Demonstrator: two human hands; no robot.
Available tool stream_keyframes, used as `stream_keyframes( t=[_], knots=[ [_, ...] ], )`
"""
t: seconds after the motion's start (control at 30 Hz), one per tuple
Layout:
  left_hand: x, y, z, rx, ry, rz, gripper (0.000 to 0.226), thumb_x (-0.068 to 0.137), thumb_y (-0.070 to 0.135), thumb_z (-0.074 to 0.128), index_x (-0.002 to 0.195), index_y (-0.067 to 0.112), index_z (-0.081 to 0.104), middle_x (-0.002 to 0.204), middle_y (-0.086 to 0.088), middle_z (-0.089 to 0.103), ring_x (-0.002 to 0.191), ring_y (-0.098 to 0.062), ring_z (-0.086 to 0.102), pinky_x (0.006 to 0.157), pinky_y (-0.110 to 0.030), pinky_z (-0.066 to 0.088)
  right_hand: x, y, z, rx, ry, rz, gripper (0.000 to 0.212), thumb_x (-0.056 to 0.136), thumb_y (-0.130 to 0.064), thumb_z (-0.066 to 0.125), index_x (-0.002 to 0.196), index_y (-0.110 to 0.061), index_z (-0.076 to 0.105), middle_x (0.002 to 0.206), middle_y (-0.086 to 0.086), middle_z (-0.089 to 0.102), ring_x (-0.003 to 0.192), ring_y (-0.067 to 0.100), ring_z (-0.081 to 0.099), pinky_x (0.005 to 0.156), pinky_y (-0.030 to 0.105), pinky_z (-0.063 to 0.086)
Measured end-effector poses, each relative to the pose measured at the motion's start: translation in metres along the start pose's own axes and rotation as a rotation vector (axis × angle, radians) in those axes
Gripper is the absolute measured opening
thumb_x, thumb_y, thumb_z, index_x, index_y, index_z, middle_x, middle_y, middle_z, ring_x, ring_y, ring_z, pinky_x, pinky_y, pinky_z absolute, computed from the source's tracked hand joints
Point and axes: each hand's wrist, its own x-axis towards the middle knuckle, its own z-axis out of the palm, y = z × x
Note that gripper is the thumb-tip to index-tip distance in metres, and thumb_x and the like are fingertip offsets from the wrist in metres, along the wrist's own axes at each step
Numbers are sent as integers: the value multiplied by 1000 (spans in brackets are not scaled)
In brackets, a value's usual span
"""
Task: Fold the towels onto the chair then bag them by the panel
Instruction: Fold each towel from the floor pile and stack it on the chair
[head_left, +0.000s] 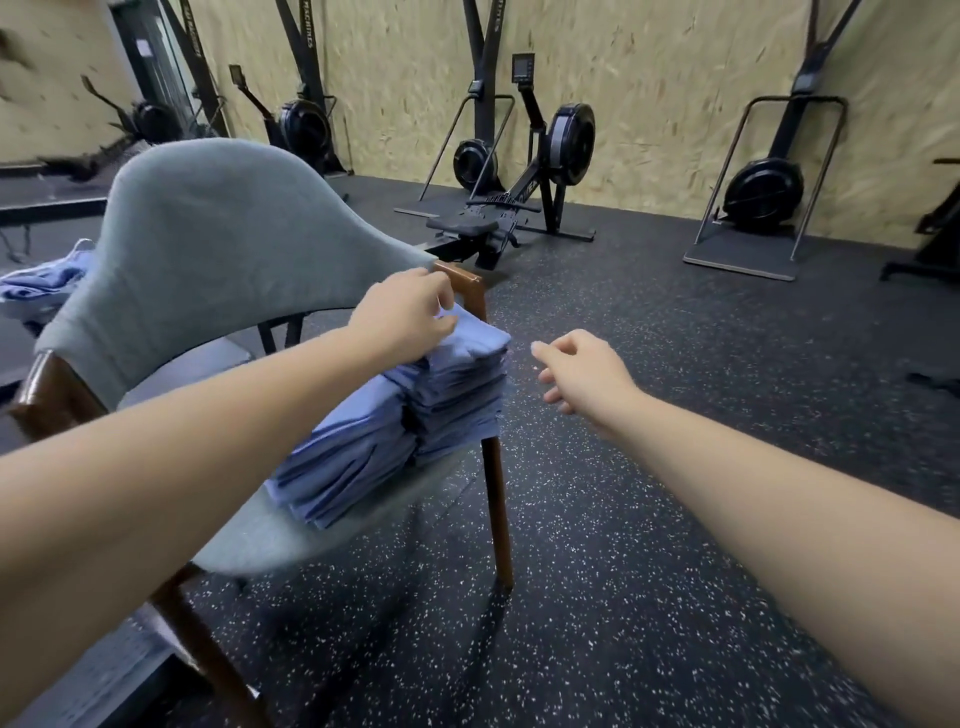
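— Towels (47, 283), loose and blue, lie in a heap at the far left, behind the chair's back. What's next to them?

— The grey upholstered chair (208, 234) with wooden legs, standing on the speckled rubber floor (649, 467). The stack of folded towels (405, 421) sits on its seat, at the right front edge, two piles side by side.

— And the left hand (405, 312)?

— On top of the stack. Its fingers are bent, with thumb and fingertips pinching the top towel at its far corner.

— The right hand (582, 371)?

— Just beside the stack, in the air and not touching it. Fingers loosely curled, holding nothing.

— Beyond them?

— A rowing machine (519, 197) by the chipboard wall (649, 78).
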Motion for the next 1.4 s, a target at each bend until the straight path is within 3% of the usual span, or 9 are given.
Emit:
stream_keyframes(
  t=[0.17, 0.33, 0.53, 0.63, 0.9, 1.07, 1.17, 1.27, 1.4],
  knots=[
    [-44, 84, 10, -152, -61, 94, 10, 95, 33, 70, 97, 23, 68, 92, 4, 70, 90, -20, 65, 82, -40, 55, -62, 30, -49, 30, -27, 32, 27, 103, -43, 65, 106, -16, 66, 92, 5, 77, 67, 14, 66, 59, 31, 52],
    [-106, 158, 43, -266, -289, 137, 8, 95, 37, 72, 96, 29, 70, 84, 14, 72, 82, -7, 68, 77, -35, 58, -125, 83, -96, 60, -133, 146, 35, 101, -45, 71, 103, -10, 69, 83, 6, 76, 64, 15, 64, 58, 30, 49],
    [-188, 225, 108, -231, -572, 204, 8, 96, 35, 71, 100, 27, 72, 91, 12, 74, 89, -12, 69, 82, -35, 58, -202, 165, -122, -117, -48, 154, 22, 99, -41, 73, 97, -19, 71, 82, 0, 79, 64, 11, 70, 64, 27, 53],
    [-233, 247, 143, -212, -682, 222, 10, 96, 33, 72, 101, 25, 72, 96, 8, 76, 94, -14, 70, 85, -33, 57, -238, 220, -116, -204, -88, 207, 16, 97, -42, 74, 94, -28, 69, 84, -4, 79, 76, 18, 75, 73, 34, 58],
    [-372, 271, 235, -179, -985, 202, 21, 95, 35, 75, 111, 22, 75, 110, 2, 78, 104, -20, 71, 93, -36, 58, -346, 362, -69, -299, -206, 438, 15, 93, -39, 80, 98, -28, 73, 88, -8, 74, 81, 13, 69, 74, 30, 52],
    [-450, 274, 278, -162, -1102, 193, 35, 87, 47, 76, 111, 22, 72, 106, 1, 77, 101, -24, 71, 88, -36, 58, -417, 423, -32, -386, -280, 518, 10, 93, -32, 73, 96, -22, 72, 92, -4, 75, 88, 21, 69, 84, 37, 57],
    [-487, 266, 301, -119, -1157, 158, 47, 91, 47, 72, 127, 18, 62, 121, -9, 71, 112, -33, 67, 93, -41, 56, -448, 446, -16, -440, -313, 564, 13, 94, -30, 68, 101, -19, 70, 102, 3, 75, 98, 27, 69, 88, 39, 56],
    [-517, 255, 314, -80, -1206, 145, 60, 89, 34, 68, 141, 16, 45, 132, -16, 62, 118, -40, 63, 96, -49, 55, -469, 464, -6, -531, -358, 630, 29, 97, -31, 62, 121, -16, 63, 125, 9, 61, 113, 34, 64, 92, 40, 53],
    [-542, 248, 323, -16, -1249, 109, 50, 92, 23, 58, 138, 18, 40, 123, -18, 62, 114, -41, 60, 96, -52, 54, -485, 482, 3, -563, -287, 784, 55, 98, -51, 62, 138, -15, 51, 140, 13, 49, 124, 38, 58, 100, 46, 53]
  ],
)
